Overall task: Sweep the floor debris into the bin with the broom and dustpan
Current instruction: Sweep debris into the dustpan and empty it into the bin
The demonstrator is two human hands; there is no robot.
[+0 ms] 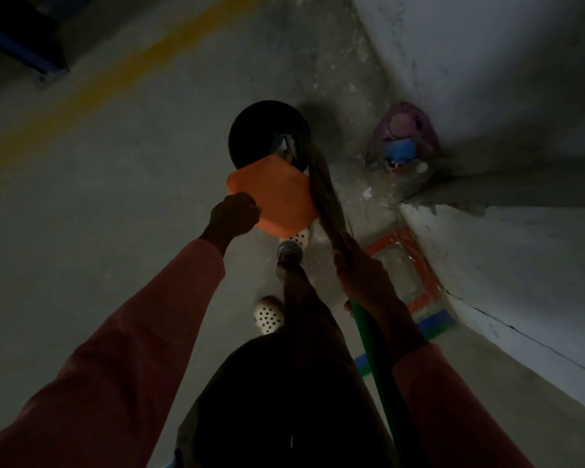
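A round black bin (250,130) stands on the concrete floor ahead of me, with some rubbish visible inside. My left hand (235,214) is shut on the orange dustpan (272,195), which is held tilted over the bin's near rim. My right hand (363,275) is shut on the broom (325,194) where its brown bristles meet the green handle; the bristle tips reach the bin's right rim, beside the dustpan's right edge.
A pink plastic bag (406,136) with rubbish lies in the wall corner at the right. A concrete wall (520,265) runs along the right side. A yellow floor line (115,82) crosses upper left. My feet in white dotted clogs (267,314) stand below the dustpan.
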